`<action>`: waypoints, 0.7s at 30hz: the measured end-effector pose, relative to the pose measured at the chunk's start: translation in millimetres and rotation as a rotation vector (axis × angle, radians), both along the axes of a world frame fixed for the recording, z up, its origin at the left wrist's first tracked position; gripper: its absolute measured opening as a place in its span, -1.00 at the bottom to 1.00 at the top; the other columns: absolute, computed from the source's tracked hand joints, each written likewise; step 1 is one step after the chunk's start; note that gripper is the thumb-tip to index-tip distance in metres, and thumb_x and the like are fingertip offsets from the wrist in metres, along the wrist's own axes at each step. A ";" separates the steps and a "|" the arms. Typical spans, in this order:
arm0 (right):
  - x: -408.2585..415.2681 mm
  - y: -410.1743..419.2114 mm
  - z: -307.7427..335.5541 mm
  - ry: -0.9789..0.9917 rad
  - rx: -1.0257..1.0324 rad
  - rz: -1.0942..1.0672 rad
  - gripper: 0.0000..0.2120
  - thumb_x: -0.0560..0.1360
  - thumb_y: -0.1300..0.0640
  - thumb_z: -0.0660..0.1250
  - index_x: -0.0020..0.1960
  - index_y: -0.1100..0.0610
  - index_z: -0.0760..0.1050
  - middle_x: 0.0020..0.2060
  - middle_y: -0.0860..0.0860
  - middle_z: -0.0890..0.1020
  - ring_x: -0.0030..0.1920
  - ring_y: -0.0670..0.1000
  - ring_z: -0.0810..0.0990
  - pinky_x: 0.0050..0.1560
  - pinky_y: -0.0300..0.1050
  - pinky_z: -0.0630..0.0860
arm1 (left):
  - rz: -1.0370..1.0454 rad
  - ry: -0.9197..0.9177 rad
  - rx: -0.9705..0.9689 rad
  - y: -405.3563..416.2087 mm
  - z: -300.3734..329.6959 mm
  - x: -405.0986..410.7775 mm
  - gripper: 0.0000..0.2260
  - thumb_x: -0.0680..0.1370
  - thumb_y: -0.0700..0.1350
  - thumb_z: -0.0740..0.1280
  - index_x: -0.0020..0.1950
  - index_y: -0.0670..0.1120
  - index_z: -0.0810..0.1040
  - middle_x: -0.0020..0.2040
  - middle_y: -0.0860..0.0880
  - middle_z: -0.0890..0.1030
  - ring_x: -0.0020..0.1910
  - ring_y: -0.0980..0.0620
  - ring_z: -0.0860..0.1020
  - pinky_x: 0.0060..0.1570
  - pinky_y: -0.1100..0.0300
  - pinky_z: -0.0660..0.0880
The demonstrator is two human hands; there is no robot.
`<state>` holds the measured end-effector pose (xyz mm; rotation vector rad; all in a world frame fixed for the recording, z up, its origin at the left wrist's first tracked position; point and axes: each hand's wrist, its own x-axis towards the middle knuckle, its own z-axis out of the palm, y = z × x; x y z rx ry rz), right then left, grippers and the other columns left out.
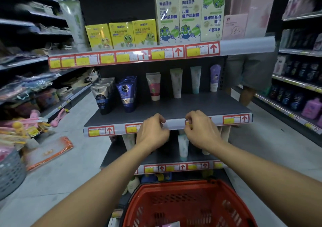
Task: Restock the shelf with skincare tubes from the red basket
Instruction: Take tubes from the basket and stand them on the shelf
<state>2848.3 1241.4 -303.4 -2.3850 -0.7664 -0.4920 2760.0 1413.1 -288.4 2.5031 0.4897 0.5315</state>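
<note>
My left hand (153, 132) and my right hand (200, 131) are both at the front edge of the middle shelf (183, 108). Their fingers curl over the clear price label strip (175, 124). The right fingertips pinch a small tag on that strip. Several skincare tubes stand at the back of the shelf: grey tubes (102, 96), dark blue tubes (128, 94), a pink-and-white tube (154, 86), a white tube (176, 83), a teal tube (196, 79) and a purple tube (215, 77). The red basket (174, 185) sits below my arms, with one pale tube corner (171, 224) showing at its bottom.
Yellow and cream product boxes (144, 33) fill the shelf above. More tubes (183, 146) stand on the shelf below. A person's legs (247, 87) are behind the unit on the right. Stocked shelves line both aisles; a grey basket (10, 172) and an orange packet (48, 151) lie on the left.
</note>
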 end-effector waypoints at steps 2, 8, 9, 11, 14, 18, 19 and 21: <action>-6.7 -4.7 -12.8 0.006 -0.019 0.002 -0.83 0.51 0.07 0.36 0.10 -0.03 0.50 -0.02 -0.09 0.51 -0.02 0.00 0.56 -0.10 -0.05 0.56 | -0.007 0.033 0.004 -4.5 -13.4 -6.0 -0.78 0.48 -0.05 0.41 0.08 0.15 0.51 0.01 0.10 0.63 -0.01 -0.01 0.60 -0.10 0.06 0.57; -20.9 -17.2 -65.8 0.012 -0.175 0.049 -0.73 0.52 0.06 0.32 0.21 0.03 0.53 0.08 -0.01 0.56 0.07 0.06 0.56 -0.03 0.02 0.55 | -0.023 0.160 -0.027 -18.6 -64.6 -18.3 -0.81 0.46 -0.05 0.38 0.06 0.14 0.55 -0.02 0.09 0.67 0.02 -0.07 0.63 0.00 0.01 0.61; -22.7 -18.4 -75.7 0.023 -0.198 0.055 -0.72 0.53 0.05 0.31 0.23 0.04 0.52 0.08 0.00 0.55 0.07 0.06 0.55 -0.05 0.02 0.54 | -0.032 0.185 -0.034 -20.2 -73.6 -19.4 -0.81 0.47 -0.06 0.38 0.05 0.14 0.55 0.00 0.07 0.67 0.01 -0.08 0.63 -0.01 0.01 0.61; -25.4 -20.6 -95.4 0.053 -0.224 0.065 -0.71 0.53 0.05 0.30 0.24 0.04 0.51 0.08 0.00 0.53 0.07 0.07 0.54 -0.10 0.00 0.53 | -0.039 0.231 -0.049 -22.4 -91.3 -20.9 -0.83 0.48 -0.07 0.39 0.05 0.12 0.55 0.03 0.03 0.68 0.04 -0.12 0.63 0.01 0.00 0.61; -28.7 -22.2 -124.1 0.106 -0.266 0.081 -0.73 0.53 0.06 0.29 0.21 0.06 0.51 0.06 0.01 0.52 0.08 0.10 0.53 -0.07 0.03 0.54 | -0.025 0.287 -0.074 -25.3 -118.5 -23.1 -0.87 0.48 -0.08 0.37 -0.01 0.09 0.56 0.03 0.00 0.70 0.08 -0.15 0.63 0.05 -0.02 0.60; -31.2 -25.8 -165.4 0.177 -0.333 0.097 -0.76 0.53 0.07 0.29 0.17 0.09 0.51 0.08 0.06 0.53 0.12 0.12 0.52 0.00 0.02 0.50 | -0.008 0.373 -0.106 -26.6 -159.3 -27.1 -0.92 0.45 -0.10 0.37 -0.11 0.08 0.53 -0.01 -0.01 0.71 0.06 -0.14 0.65 0.02 0.03 0.59; -32.0 -27.6 -176.6 0.206 -0.343 0.103 -0.75 0.52 0.07 0.28 0.18 0.09 0.52 0.09 0.05 0.54 0.13 0.11 0.52 0.02 0.01 0.51 | -0.008 0.394 -0.111 -26.4 -170.1 -28.2 -0.91 0.45 -0.10 0.37 -0.10 0.08 0.55 -0.01 -0.01 0.71 0.07 -0.13 0.65 0.03 0.05 0.59; -32.7 -32.5 -198.8 0.267 -0.377 0.119 -0.75 0.52 0.07 0.27 0.18 0.08 0.52 0.09 0.04 0.54 0.14 0.10 0.52 0.05 0.01 0.54 | -0.019 0.441 -0.122 -26.0 -192.0 -30.2 -0.89 0.46 -0.11 0.36 -0.07 0.09 0.56 -0.01 -0.01 0.71 0.06 -0.11 0.66 0.03 0.06 0.60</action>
